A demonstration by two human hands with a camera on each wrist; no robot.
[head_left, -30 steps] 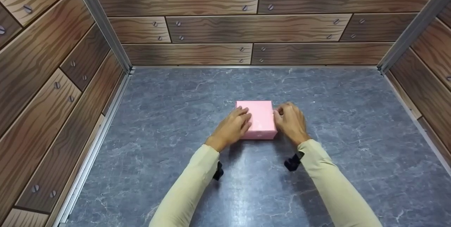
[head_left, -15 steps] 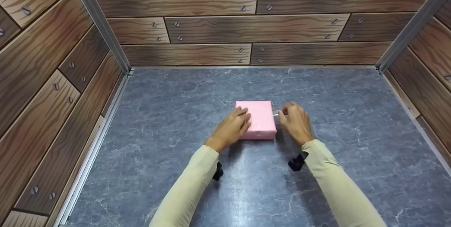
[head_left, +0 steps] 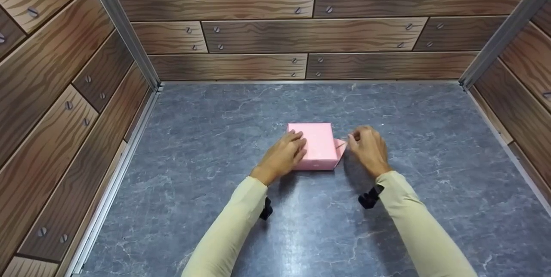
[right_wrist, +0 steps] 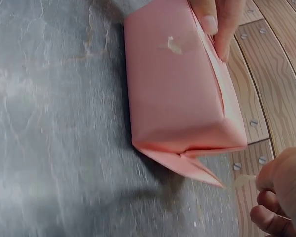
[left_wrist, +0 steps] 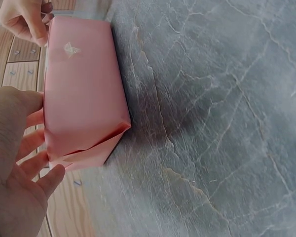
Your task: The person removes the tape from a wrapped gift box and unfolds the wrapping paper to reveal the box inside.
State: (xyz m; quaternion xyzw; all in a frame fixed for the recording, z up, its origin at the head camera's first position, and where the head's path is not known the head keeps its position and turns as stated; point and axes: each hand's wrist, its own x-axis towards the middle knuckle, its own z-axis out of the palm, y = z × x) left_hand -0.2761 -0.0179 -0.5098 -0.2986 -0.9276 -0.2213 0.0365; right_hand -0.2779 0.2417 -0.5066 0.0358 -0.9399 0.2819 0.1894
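Tape [right_wrist: 244,180] (seemingly) is risking a torn flap [right_wrist: 175,161] if yanked — right hand [head_left: 369,150] pinching it, relaxed left hand [head_left: 282,154] touching the box [head_left: 318,141].

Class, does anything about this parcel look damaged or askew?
Yes. The parcel has a pointed flap sticking out toward the right hand, not lying flat, and a pale mark on its otherwise plain near face.

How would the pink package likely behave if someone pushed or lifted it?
The pink package would probably slide rather than roll, since it is boxy and sits flat. Its flap looks apt to bend or crease, being thin, folded paper sticking out from one side. Its weight is hard to judge, as the wrapping hides whatever is inside.
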